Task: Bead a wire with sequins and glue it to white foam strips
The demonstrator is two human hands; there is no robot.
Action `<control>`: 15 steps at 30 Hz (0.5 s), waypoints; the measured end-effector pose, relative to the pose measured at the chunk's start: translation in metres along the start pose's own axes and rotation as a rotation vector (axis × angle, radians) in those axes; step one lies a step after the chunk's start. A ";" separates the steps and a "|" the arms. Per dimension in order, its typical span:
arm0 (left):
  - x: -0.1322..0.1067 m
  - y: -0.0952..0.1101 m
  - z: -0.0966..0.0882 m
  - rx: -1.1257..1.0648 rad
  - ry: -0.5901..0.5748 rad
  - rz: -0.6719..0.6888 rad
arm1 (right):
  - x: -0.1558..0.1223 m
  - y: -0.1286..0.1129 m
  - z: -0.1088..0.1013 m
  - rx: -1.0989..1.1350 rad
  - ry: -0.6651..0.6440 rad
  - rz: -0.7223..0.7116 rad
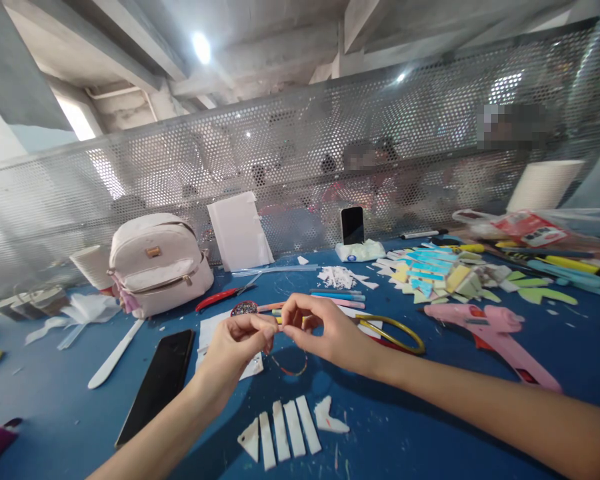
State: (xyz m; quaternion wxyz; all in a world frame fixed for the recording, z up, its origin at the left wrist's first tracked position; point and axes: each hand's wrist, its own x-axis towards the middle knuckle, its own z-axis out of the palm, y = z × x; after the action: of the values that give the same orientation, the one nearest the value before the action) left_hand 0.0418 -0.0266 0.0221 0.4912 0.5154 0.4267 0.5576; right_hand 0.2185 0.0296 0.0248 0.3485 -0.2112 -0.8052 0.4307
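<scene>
The thin ring [294, 371] hangs just above the blue table [430, 413], its upper arc hidden in the grip of both hands. The left hand [237, 341] and right hand [325, 331] meet fingertip to fingertip. Each presses thumb and forefinger narrowly on the ring's top, and the other fingers curl loosely.

The hold is slight and the ring is thin, so a twist of either wrist could probably bend it or let it slip. It would then drop near the white strips [281, 427] lying loose just below. A falling ring or a lowered forearm could scatter them.

Close behind the hands lie a yellow hoop [398, 331], pens [337, 296] and red-handled scissors [223, 297]. The blades could catch a hand that reaches forward.

A black phone [156, 385] lies to the left and a pink glue gun [491, 335] to the right. The open room is the bare table between the forearms, running toward the near edge, which is out of view.
</scene>
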 end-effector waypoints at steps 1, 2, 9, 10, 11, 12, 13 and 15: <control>0.000 0.000 0.000 0.025 0.010 0.015 | 0.000 0.000 0.000 0.015 0.008 0.011; 0.000 -0.001 0.000 0.050 0.021 0.031 | 0.000 0.000 0.000 0.033 0.017 0.023; -0.004 0.001 -0.003 0.195 0.052 0.196 | 0.005 0.006 0.002 0.216 0.038 0.131; -0.005 0.002 -0.003 0.226 0.057 0.224 | 0.006 0.007 0.002 0.239 0.043 0.144; -0.006 0.003 -0.003 0.258 0.060 0.242 | 0.006 0.007 0.002 0.259 0.050 0.152; -0.007 0.004 -0.003 0.283 0.060 0.248 | 0.006 0.007 0.002 0.273 0.054 0.155; -0.008 0.004 -0.002 0.299 0.056 0.244 | 0.006 0.007 0.002 0.279 0.058 0.152; -0.009 0.005 -0.001 0.292 0.047 0.215 | 0.005 0.006 0.002 0.265 0.061 0.133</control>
State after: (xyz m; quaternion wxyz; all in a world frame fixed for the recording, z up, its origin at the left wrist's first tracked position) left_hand 0.0406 -0.0359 0.0251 0.3387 0.6107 0.4568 0.5511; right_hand 0.2134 0.0350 0.0206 0.3684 -0.2291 -0.7146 0.5487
